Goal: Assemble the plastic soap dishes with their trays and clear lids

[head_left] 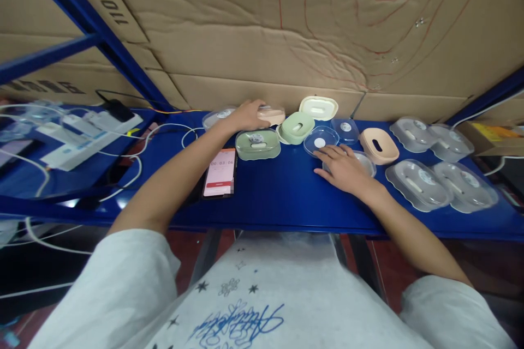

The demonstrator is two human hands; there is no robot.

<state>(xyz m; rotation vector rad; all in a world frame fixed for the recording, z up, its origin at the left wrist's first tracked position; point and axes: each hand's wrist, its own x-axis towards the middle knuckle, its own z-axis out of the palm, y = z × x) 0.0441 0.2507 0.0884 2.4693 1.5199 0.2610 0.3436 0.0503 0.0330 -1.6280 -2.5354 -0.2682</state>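
My left hand (248, 115) grips the left end of a peach soap box (275, 115) under a clear lid, its fingers behind and thumb in front. A green soap box (257, 145) with a clear lid sits just in front of that hand. My right hand (341, 168) is open, fingers stretched over the edge of a clear lid (313, 136) with a round white sticker. Partly under this hand lies another clear lid (366, 162). Green box parts (298, 126), a cream tray (319, 107), a clear lid (346, 130) and an uncovered peach box (380, 145) lie around the hands.
Several lidded grey soap boxes (420, 184) stand at the right. A phone (220, 173) showing a timer lies near the blue table's (278, 196) front edge. Power strips (77, 142) and white cables lie at the left. Cardboard (245, 27) walls the back.
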